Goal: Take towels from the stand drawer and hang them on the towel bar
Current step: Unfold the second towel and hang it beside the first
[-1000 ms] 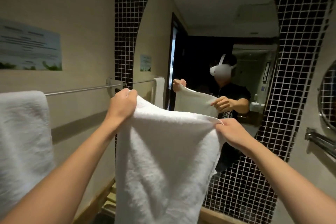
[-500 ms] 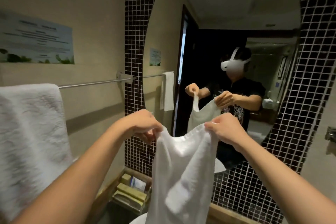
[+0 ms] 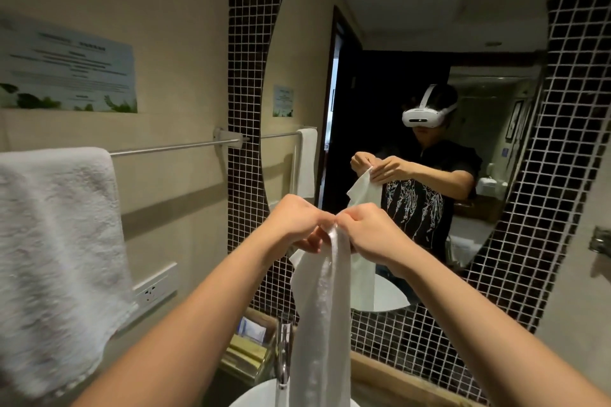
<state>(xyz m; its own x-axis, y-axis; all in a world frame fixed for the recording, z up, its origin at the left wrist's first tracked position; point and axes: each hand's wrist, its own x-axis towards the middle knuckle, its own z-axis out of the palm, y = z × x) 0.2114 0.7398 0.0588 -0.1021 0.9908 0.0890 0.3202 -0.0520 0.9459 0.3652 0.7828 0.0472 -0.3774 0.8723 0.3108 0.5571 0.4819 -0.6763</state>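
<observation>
While both hands met in front of the mirror (image 3: 429,26), the left hand (image 3: 297,225) and right hand (image 3: 370,230) each pinched the top of a white towel (image 3: 322,324). It hung down over the sink (image 3: 258,398). Another towel (image 3: 56,241) hung on the towel bar (image 3: 172,148).

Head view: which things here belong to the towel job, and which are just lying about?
Job: held towel, left hand, right hand, towel bar, hung towel.
Lying about: mirror, faucet, notice, socket, sink.
</observation>
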